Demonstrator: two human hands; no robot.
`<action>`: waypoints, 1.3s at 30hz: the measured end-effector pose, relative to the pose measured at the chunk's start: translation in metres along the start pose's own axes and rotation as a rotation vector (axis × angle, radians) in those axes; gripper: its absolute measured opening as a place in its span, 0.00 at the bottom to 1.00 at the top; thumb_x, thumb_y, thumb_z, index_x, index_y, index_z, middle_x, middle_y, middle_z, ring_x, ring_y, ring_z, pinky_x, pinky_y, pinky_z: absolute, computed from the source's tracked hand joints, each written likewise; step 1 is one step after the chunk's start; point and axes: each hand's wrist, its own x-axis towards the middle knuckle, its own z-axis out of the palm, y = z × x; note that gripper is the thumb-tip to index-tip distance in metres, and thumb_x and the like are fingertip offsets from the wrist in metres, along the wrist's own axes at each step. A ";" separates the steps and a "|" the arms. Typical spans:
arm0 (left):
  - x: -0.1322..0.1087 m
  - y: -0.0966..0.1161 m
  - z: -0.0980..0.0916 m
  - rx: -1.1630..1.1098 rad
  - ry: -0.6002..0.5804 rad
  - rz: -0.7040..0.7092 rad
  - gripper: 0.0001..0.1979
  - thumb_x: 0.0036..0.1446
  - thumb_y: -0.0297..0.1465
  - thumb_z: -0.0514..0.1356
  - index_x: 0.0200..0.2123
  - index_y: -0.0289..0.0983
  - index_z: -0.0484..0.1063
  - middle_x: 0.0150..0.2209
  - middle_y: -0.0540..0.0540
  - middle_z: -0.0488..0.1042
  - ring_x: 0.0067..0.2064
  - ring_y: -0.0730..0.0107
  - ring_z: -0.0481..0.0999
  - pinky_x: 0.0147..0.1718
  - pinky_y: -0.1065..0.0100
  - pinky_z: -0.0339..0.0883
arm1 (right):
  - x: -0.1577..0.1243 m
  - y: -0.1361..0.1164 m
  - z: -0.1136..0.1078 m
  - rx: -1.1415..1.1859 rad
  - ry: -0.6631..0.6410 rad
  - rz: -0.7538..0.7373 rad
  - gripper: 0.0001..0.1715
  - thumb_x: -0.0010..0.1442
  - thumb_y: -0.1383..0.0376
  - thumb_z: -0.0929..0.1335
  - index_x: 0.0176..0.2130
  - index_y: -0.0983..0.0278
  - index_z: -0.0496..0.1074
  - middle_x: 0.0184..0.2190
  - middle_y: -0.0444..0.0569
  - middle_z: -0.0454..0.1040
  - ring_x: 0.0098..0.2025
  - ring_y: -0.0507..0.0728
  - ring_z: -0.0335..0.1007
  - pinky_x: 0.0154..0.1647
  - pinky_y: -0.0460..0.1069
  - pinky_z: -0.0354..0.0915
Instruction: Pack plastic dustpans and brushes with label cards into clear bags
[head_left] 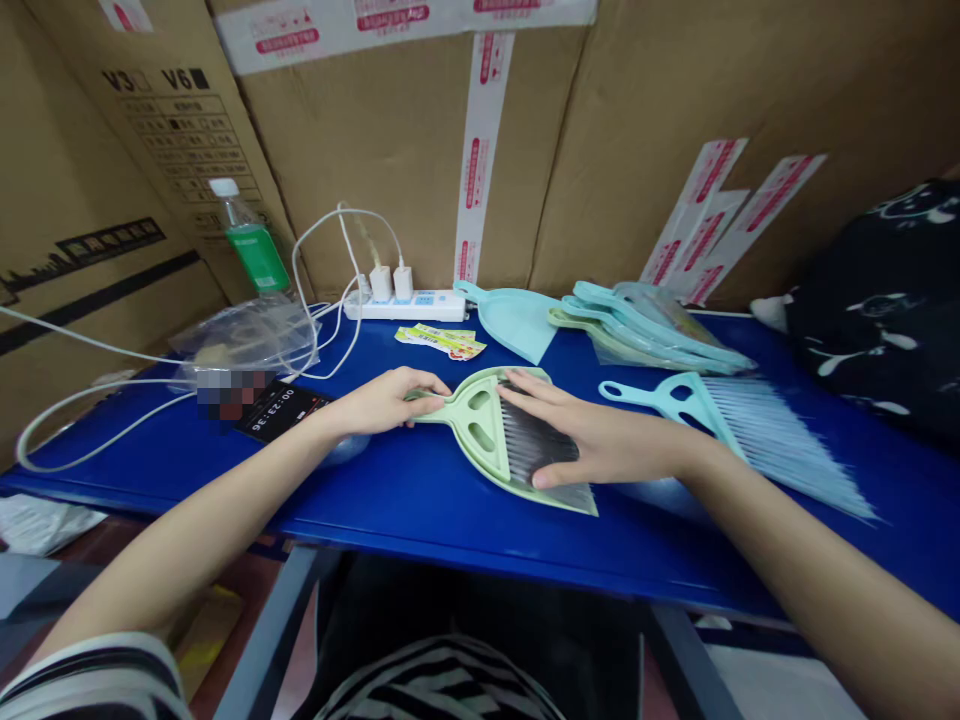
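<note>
A green dustpan (487,470) lies on the blue table, with a green brush (493,425) set on it, its grey bristles toward the right. My left hand (390,400) is closed around the handles at their left end. Over the bristles, my right hand (592,430) lies flat with its fingers spread. A light blue brush (697,400) with pale bristles rests to the right of that hand. Behind both hands is a light blue dustpan (517,318).
Bagged light blue and green pieces (652,325) lie at the back right, near dark patterned fabric (885,310). A power strip (442,306), paper labels (442,340), white cables, a phone (281,410) and a green-labelled bottle (255,250) are farther left. Cardboard (645,120) stands behind.
</note>
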 end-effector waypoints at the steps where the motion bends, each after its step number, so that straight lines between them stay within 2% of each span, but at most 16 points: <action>1: 0.000 0.000 -0.002 0.043 -0.005 0.008 0.15 0.58 0.37 0.54 0.42 0.34 0.73 0.33 0.49 0.73 0.27 0.76 0.66 0.28 0.72 0.63 | 0.000 0.001 -0.001 0.013 -0.006 -0.002 0.60 0.54 0.41 0.66 0.69 0.65 0.37 0.70 0.57 0.27 0.69 0.67 0.18 0.68 0.63 0.33; 6: -0.002 0.000 -0.008 0.205 -0.031 0.014 0.16 0.59 0.37 0.52 0.42 0.34 0.73 0.36 0.46 0.76 0.34 0.70 0.72 0.36 0.68 0.64 | -0.002 0.002 -0.007 0.058 0.019 -0.051 0.56 0.53 0.41 0.67 0.69 0.62 0.45 0.71 0.55 0.37 0.70 0.67 0.27 0.68 0.63 0.37; 10: -0.003 0.001 -0.011 0.255 -0.033 -0.003 0.16 0.59 0.38 0.51 0.42 0.35 0.73 0.38 0.46 0.77 0.37 0.68 0.73 0.37 0.68 0.64 | -0.003 0.002 -0.009 0.065 0.078 -0.048 0.48 0.53 0.43 0.68 0.64 0.62 0.57 0.68 0.56 0.49 0.69 0.67 0.39 0.66 0.62 0.46; 13: -0.005 0.002 -0.013 0.283 -0.040 -0.014 0.16 0.59 0.38 0.51 0.41 0.35 0.73 0.37 0.46 0.77 0.35 0.69 0.73 0.36 0.69 0.63 | -0.003 0.001 -0.010 0.069 0.150 -0.075 0.36 0.53 0.44 0.69 0.54 0.60 0.68 0.60 0.56 0.63 0.63 0.66 0.54 0.60 0.62 0.55; 16: -0.006 0.003 -0.014 0.296 -0.046 -0.011 0.16 0.60 0.38 0.51 0.40 0.34 0.73 0.34 0.48 0.76 0.32 0.71 0.71 0.35 0.70 0.62 | -0.001 -0.002 -0.010 0.065 0.217 -0.139 0.24 0.54 0.45 0.68 0.41 0.61 0.72 0.47 0.54 0.70 0.51 0.63 0.63 0.52 0.59 0.61; 19: -0.006 0.003 -0.014 0.300 -0.047 0.005 0.16 0.60 0.38 0.51 0.38 0.35 0.73 0.32 0.49 0.75 0.30 0.73 0.69 0.33 0.70 0.61 | 0.001 -0.004 -0.010 0.065 0.230 -0.217 0.21 0.57 0.47 0.67 0.31 0.61 0.73 0.35 0.50 0.70 0.43 0.60 0.65 0.46 0.56 0.61; 21: -0.006 0.003 -0.014 0.302 -0.048 0.010 0.16 0.60 0.38 0.51 0.37 0.35 0.74 0.31 0.50 0.74 0.29 0.73 0.69 0.32 0.71 0.61 | 0.002 -0.005 -0.009 0.079 0.225 -0.244 0.20 0.58 0.48 0.66 0.29 0.61 0.73 0.31 0.48 0.70 0.40 0.59 0.65 0.43 0.54 0.61; 27: -0.007 0.005 -0.014 0.315 -0.051 0.010 0.16 0.60 0.39 0.51 0.37 0.35 0.73 0.30 0.50 0.73 0.28 0.74 0.68 0.32 0.71 0.60 | 0.007 -0.011 -0.002 0.151 0.229 -0.294 0.15 0.58 0.53 0.69 0.36 0.63 0.75 0.32 0.48 0.73 0.37 0.55 0.68 0.39 0.50 0.62; 33: -0.007 0.006 -0.014 0.314 -0.047 0.017 0.16 0.60 0.39 0.51 0.36 0.35 0.73 0.31 0.50 0.74 0.29 0.73 0.69 0.34 0.71 0.61 | 0.012 -0.015 0.003 0.178 0.266 -0.373 0.16 0.63 0.56 0.65 0.33 0.63 0.77 0.30 0.47 0.73 0.35 0.53 0.69 0.38 0.49 0.63; 39: -0.007 0.005 -0.014 0.324 -0.049 0.022 0.15 0.60 0.38 0.50 0.36 0.35 0.73 0.30 0.50 0.73 0.28 0.74 0.68 0.32 0.71 0.60 | 0.010 -0.011 0.001 0.161 0.262 -0.316 0.13 0.62 0.60 0.65 0.30 0.63 0.74 0.29 0.47 0.74 0.33 0.53 0.69 0.36 0.49 0.63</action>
